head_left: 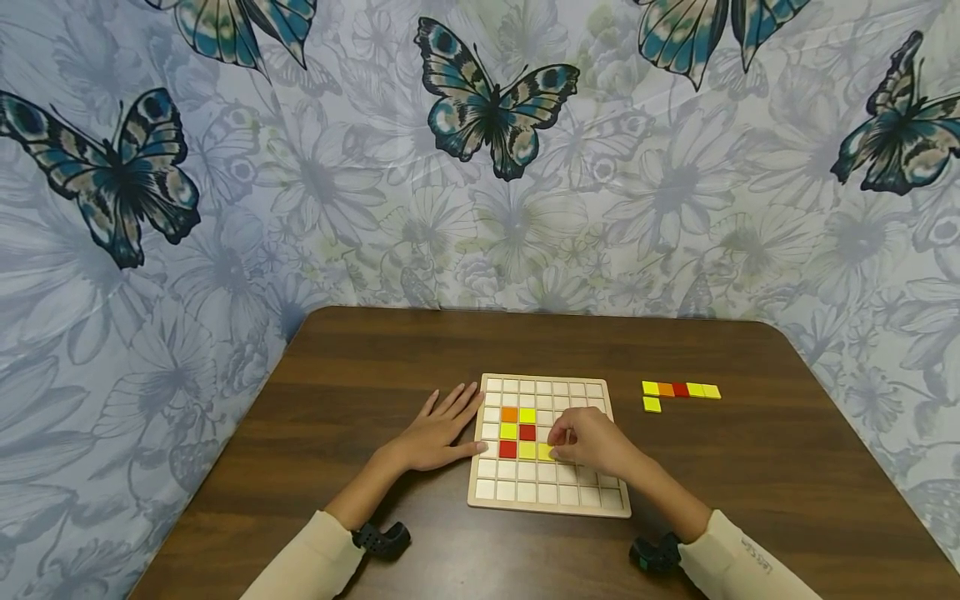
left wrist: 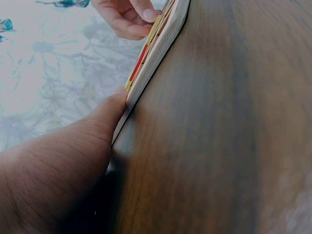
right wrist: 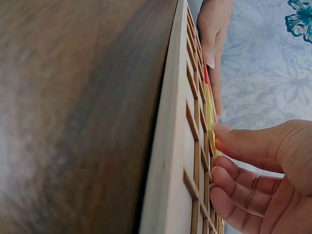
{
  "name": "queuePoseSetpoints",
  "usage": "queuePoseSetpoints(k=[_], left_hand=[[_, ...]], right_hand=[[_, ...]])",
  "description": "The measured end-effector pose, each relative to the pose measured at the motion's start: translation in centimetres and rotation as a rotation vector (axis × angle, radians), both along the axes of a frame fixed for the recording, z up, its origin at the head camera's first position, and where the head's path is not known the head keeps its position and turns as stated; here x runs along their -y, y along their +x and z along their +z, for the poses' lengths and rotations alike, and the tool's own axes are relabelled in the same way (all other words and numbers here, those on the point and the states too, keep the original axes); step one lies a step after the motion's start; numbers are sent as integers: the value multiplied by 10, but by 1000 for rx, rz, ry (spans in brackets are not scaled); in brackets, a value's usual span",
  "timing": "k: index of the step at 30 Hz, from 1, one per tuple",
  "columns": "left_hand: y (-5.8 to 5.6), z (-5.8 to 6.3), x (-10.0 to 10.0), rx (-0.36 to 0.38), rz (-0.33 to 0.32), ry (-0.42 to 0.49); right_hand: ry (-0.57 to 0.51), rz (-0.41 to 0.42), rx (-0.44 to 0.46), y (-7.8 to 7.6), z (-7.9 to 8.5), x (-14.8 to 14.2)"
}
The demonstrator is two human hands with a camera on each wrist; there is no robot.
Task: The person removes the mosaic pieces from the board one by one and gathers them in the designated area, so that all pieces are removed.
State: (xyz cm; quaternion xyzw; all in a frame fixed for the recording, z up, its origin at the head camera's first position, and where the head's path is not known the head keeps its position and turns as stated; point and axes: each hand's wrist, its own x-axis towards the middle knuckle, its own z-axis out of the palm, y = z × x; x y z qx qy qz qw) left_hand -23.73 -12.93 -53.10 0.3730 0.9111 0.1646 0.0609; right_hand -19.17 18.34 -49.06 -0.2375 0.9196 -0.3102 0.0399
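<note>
A square wooden grid board [head_left: 551, 507] with pale cells lies on the table. Orange [head_left: 509, 414], red [head_left: 527, 432] and yellow [head_left: 527, 451] square tiles fill a block of cells left of its middle. The left hand [head_left: 435, 435] lies flat with fingers spread, fingertips and thumb touching the board's left edge. Over the board, the right hand [head_left: 596, 442] pinches a yellow tile [head_left: 545, 452] with thumb and curled fingers at the right end of the lowest coloured row. In the right wrist view the thumb tip [right wrist: 221, 128] touches that tile's edge; fingers partly hide it.
Several loose tiles lie right of the board: a row with yellow, an orange tile [head_left: 665, 389] and a red tile [head_left: 680, 389], plus a single yellow tile [head_left: 652, 404] below. The brown wooden table [head_left: 360, 350] ends at a butterfly-print cloth [head_left: 517, 242].
</note>
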Motion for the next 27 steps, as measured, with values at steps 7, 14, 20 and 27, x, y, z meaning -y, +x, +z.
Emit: queuePoseSetpoints(k=[7, 14, 20, 27], left_hand=[[-2, -2, -1, 9, 2, 14], [-2, 1, -2, 9, 1, 19], [-2, 0, -1, 8, 9, -14], [0, 1, -2, 8, 18, -29]], right_hand=[[-11, -22, -5, 1, 2, 1], [-60, -66, -39, 5, 3, 3], [-85, -74, -29, 7, 2, 4], [-122, -62, 1, 9, 3, 3]])
